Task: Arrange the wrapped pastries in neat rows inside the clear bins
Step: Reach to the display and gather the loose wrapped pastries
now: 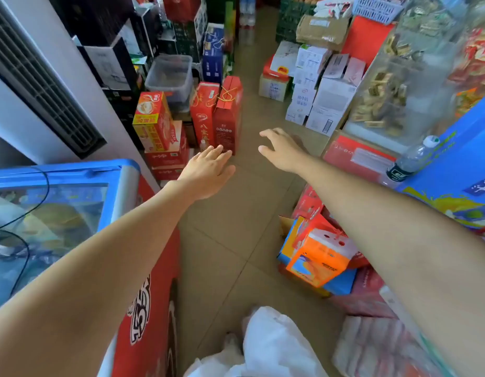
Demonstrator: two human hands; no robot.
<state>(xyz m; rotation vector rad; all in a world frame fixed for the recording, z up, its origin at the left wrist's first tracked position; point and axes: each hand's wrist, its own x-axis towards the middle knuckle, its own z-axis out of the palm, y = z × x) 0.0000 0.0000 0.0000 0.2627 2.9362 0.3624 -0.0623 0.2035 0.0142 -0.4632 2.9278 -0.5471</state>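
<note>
Hands [208, 170] empty, near "八" red carton [204, 115].

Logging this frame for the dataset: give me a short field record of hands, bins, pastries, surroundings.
left hand: open, empty, stretched over the floor
right hand: open, empty, stretched forward
clear bins: upper right, out of both hands' touch
pastries: wrapped, heaped loosely inside bins, no rows visible
freezer: left, glass top
bottle: right, beside bins
task state: no pastry held
</note>
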